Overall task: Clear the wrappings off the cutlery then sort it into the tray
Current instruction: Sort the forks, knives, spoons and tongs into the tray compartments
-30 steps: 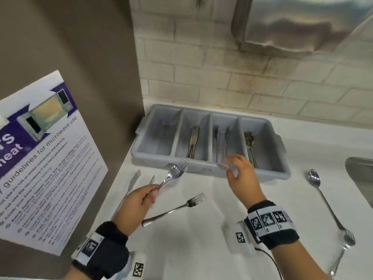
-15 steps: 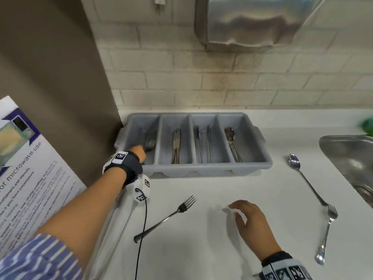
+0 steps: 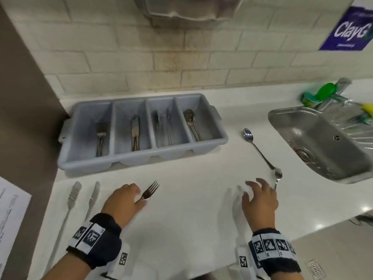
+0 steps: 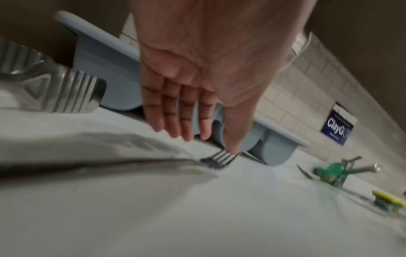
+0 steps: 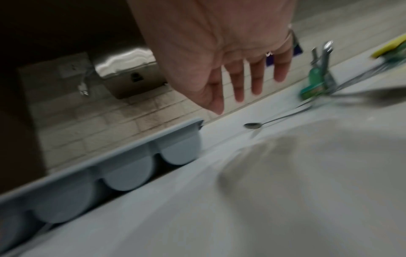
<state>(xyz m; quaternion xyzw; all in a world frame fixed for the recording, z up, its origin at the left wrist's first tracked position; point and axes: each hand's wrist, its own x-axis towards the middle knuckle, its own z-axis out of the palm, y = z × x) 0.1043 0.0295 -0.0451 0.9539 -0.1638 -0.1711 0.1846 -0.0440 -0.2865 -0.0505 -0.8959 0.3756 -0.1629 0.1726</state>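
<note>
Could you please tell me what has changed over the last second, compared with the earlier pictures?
The left hand put the fork it held into the leftmost compartment of the grey cutlery tray, let go, and came back over the counter fork, fingers straight. The right hand dropped from the tray's front to hover open over the counter. The spoon and small fork by the sink stayed put.

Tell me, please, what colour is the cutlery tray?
The tray is plain pale blue-grey, clearest in the head view.

"ClayG" in white letters on a blue wall sign (image 3: 347, 30), its smaller print too blurred to read
</note>
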